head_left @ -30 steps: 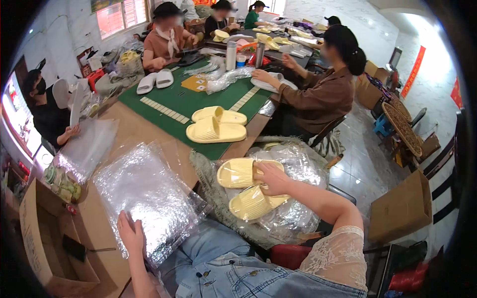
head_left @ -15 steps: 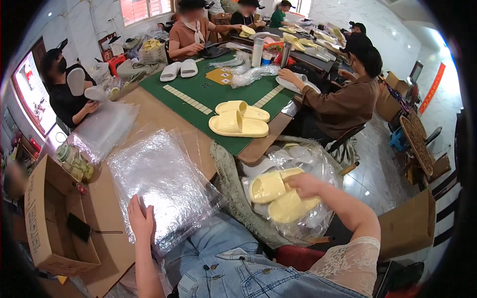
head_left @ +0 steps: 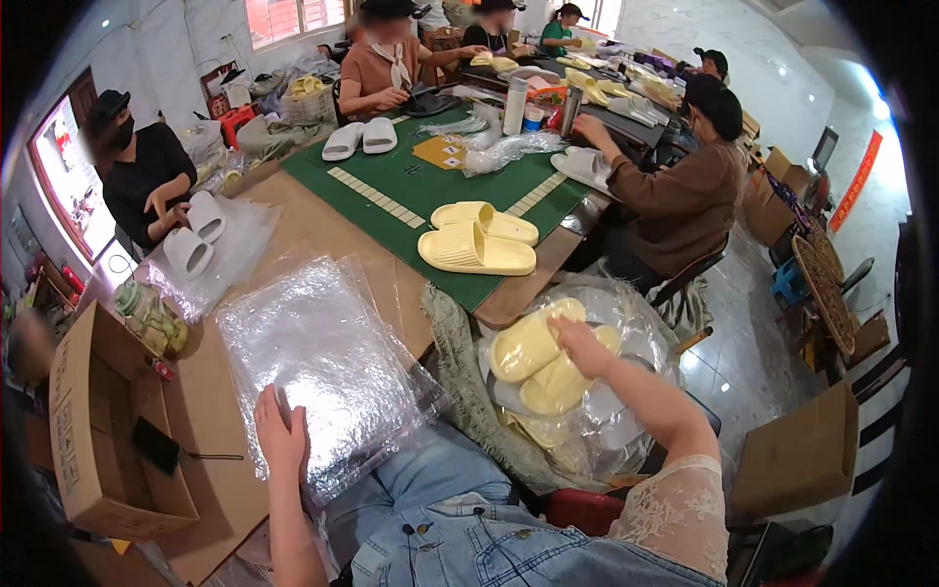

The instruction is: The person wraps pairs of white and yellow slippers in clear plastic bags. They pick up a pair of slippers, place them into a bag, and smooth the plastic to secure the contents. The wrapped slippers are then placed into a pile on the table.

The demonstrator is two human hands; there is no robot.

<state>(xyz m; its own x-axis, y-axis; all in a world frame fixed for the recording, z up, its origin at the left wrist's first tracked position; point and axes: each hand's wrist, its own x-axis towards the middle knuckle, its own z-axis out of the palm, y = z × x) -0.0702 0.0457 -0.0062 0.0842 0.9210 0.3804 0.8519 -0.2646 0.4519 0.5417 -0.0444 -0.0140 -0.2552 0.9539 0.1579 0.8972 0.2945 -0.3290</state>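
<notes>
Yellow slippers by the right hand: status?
Left hand resting open on clear bags. Right hand touching yellow slippers. Crumpled clear plastic around the pair, cloth sack alongside.

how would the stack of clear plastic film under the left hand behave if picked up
The stack of clear plastic film would probably flop, judging by its thin, crinkled sheets. The glossy layers may slide over one another, as their edges lie unevenly fanned. It is likely light for its spread, since it lies low and flat.

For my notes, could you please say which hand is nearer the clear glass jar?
Left: the left hand lies to the right of the jar; the right hand is much farther right.
</notes>
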